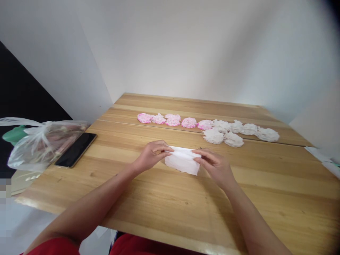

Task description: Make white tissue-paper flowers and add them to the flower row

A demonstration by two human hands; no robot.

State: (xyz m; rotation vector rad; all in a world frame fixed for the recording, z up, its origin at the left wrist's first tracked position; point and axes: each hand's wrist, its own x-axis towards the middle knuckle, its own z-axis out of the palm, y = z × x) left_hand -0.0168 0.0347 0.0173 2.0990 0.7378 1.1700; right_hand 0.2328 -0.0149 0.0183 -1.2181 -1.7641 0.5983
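Observation:
A white sheet of tissue paper [182,163] is held up just over the wooden table, its far edge folded into a narrow band. My left hand [154,154] pinches the left end of that edge between thumb and fingers. At the right end, my right hand [214,163] grips the same edge in a like pinch. The loose part of the sheet hangs toward me. Beyond the hands lies a row of ruffled paper flowers: pink-tinged ones [188,123] on the left and plain white ones [233,139] on the right.
A black phone [76,150] lies at the table's left edge, beside a tied clear plastic bag [47,141] with reddish contents. Some green plastic [14,134] shows behind the bag. The wooden table [148,209] reaches back to white walls. White papers [322,156] lie past its right edge.

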